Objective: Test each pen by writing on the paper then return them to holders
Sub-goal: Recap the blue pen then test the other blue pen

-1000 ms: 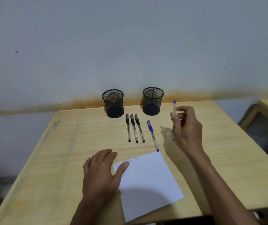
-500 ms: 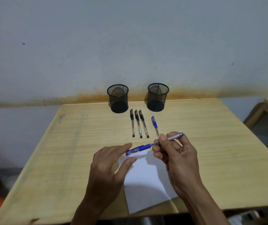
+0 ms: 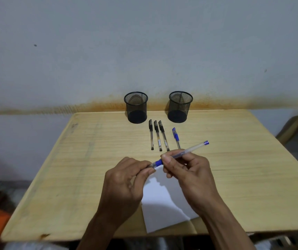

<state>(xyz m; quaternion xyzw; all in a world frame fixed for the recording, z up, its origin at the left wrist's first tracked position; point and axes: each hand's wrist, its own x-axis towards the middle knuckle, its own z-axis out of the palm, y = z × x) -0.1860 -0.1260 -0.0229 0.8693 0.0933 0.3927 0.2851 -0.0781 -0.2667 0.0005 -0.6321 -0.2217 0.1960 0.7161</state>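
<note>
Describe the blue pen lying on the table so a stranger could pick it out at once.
Start at the two mesh holders at the table's far edge. In front of them lie three black pens side by side. The blue pen lies just right of them, set a little apart, the only lying pen with a blue cap.

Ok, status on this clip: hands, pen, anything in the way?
Both hands on blue pen: right hand grips barrel, left hand pinches capped end. Four pens lie untouched. Paper unobstructed below.
</note>
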